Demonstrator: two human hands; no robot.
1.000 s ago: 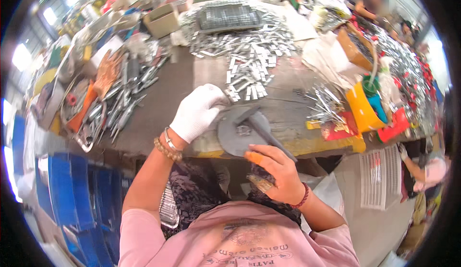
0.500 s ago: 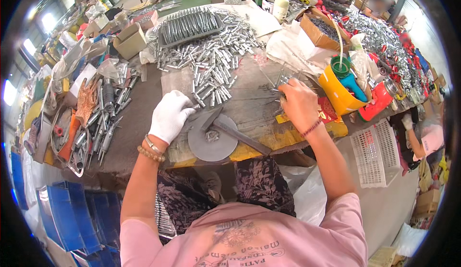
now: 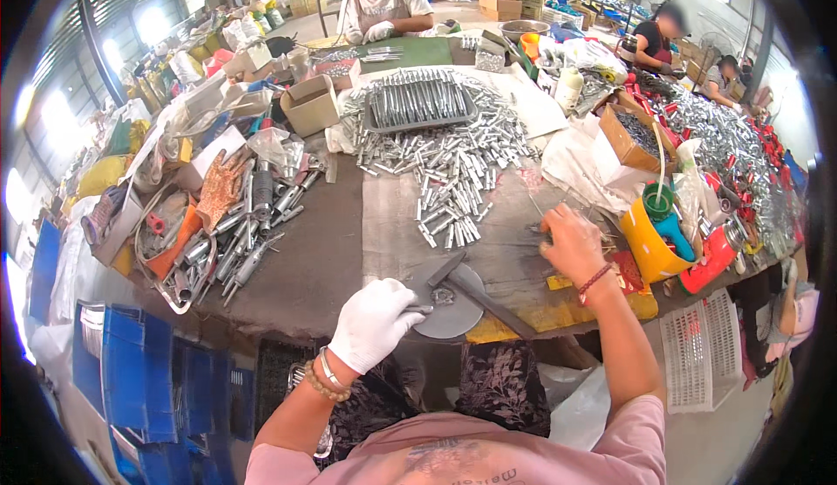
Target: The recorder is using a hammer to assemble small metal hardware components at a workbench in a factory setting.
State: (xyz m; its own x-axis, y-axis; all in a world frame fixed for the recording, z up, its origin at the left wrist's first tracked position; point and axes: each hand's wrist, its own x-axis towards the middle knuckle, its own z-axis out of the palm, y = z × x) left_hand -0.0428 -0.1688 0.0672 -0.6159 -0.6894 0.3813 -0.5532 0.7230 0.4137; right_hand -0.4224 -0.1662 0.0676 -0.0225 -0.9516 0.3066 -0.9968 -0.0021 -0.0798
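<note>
My left hand (image 3: 373, 321), in a white glove, is closed on a small metal rod (image 3: 420, 309) whose end sticks out past the fingertips, at the left edge of a round grey metal plate (image 3: 453, 324). A hammer (image 3: 488, 300) lies across that plate, its head toward the far left and its handle toward me. My bare right hand (image 3: 574, 245) is on the table to the right, its fingers curled down by some thin dark pins. What its fingertips hold, if anything, is hidden. Beyond both hands spreads a pile of short silver metal rods (image 3: 449, 201).
A grey tray (image 3: 418, 127) of lined-up rods sits on the pile. Tools and an orange glove (image 3: 222, 190) crowd the left. At right stand a yellow container (image 3: 649, 245), a red bottle (image 3: 708, 260) and a cardboard box (image 3: 623, 140). Other people work at the far side.
My view has tilted up. The left hand has drawn back from the rod pile toward me with the small metal rod. The right hand stays by the pins, its fingers more curled.
</note>
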